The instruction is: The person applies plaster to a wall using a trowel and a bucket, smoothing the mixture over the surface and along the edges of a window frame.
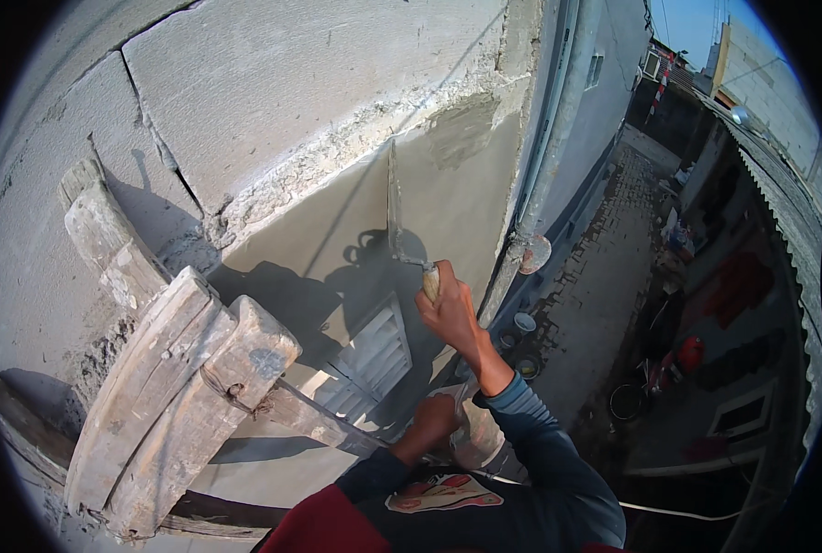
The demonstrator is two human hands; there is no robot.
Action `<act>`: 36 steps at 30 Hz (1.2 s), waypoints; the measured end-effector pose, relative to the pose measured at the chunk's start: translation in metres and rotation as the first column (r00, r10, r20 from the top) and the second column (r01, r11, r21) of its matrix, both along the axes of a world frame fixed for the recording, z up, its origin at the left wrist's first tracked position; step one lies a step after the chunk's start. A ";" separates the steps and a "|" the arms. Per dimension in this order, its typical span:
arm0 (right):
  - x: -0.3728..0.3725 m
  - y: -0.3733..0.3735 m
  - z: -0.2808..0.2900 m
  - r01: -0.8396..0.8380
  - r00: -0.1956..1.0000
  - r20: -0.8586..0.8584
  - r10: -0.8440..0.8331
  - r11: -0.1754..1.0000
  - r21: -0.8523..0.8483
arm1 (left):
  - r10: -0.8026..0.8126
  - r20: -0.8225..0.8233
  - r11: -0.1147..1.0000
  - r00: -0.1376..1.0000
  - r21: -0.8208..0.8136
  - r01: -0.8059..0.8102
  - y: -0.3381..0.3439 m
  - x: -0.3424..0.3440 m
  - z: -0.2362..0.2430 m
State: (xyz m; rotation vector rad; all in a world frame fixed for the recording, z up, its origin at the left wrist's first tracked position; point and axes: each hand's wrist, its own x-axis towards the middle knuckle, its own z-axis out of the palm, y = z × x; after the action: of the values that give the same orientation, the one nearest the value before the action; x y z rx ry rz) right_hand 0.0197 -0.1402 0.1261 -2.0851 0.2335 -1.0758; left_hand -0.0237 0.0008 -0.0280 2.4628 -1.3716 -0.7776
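Note:
My right hand [452, 313] is closed around the wooden handle of a plastering trowel [394, 203]. The trowel's long blade shows nearly edge-on against smooth grey wet plaster [466, 198] on the wall. Lower down, close to my body, my left hand [434, 422] is curled closed beside a mortar-smeared bucket [477, 433]. Its fingertips are hidden, so I cannot make out what they grip. Above the plaster runs a rough band of mortar [272, 207] under bare pale blocks [309, 92]. My shadow falls across the plaster.
Weathered timber scaffold pieces [180, 396] jut out at the left. A white louvred vent [378, 350] sits below the trowel. A vertical pipe [558, 120] runs by the wall's corner. Far below at right lies a paved alley [595, 267] with small buckets [524, 323], beside a corrugated roof edge [780, 212].

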 end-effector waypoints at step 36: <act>0.003 0.044 -0.023 -0.053 0.998 -0.017 0.055 0.994 0.097 | -0.008 -0.020 0.999 1.000 -0.037 0.007 -0.005 0.001 -0.007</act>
State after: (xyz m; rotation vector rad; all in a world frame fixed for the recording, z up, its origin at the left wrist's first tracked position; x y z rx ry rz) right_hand 0.0228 -0.0965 0.1031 -2.0052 0.2323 -0.9934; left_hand -0.0227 -0.0039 -0.0348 2.4163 -1.3768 -0.7696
